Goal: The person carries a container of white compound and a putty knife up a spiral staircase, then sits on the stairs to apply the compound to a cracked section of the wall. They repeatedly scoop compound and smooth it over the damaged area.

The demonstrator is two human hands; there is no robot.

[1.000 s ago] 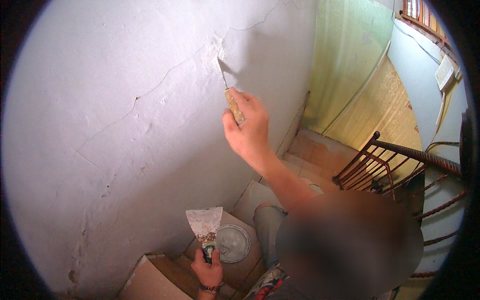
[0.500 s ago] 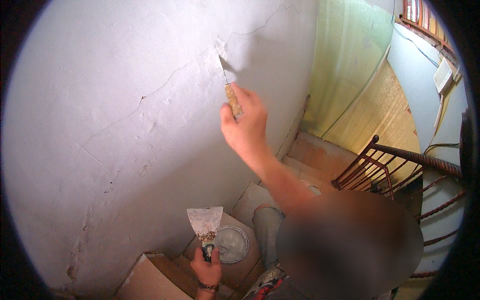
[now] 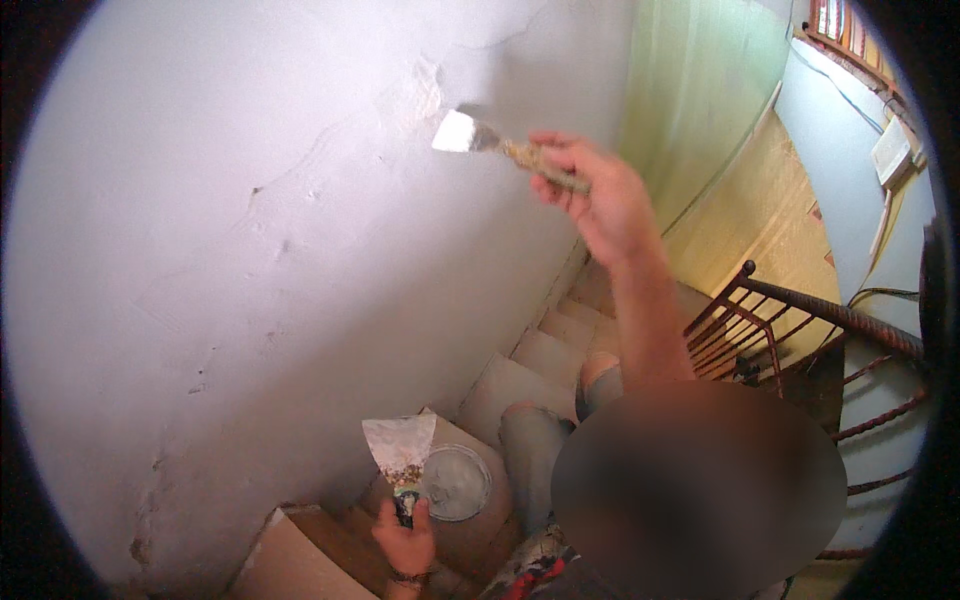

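My right hand (image 3: 612, 205) is closed round the handle of a small putty knife (image 3: 466, 134), raised in front of the pale wall (image 3: 200, 130). White putty shows on its blade, which points left, just below a whitish patch (image 3: 425, 85) on a crack. Low down, my left hand (image 3: 405, 545) grips a wide putty knife (image 3: 400, 442) with its broad, smeared blade pointing up. Beside that blade stands a round tub (image 3: 487, 480) of pale grey putty on a stair step. Whether the right blade touches the wall I cannot tell.
Stairs (image 3: 545, 350) descend along the wall toward the far right. A dark metal railing (image 3: 820, 312) with twisted bars runs on the right. Greenish translucent sheeting (image 3: 700, 90) hangs at the far end. A blurred oval hides the lower right; my knees (image 3: 530, 440) show beside it.
My right hand has moved right and turned the small putty knife from upright to nearly sideways, its blade face now showing. My left hand with the wide putty knife has shifted slightly left.
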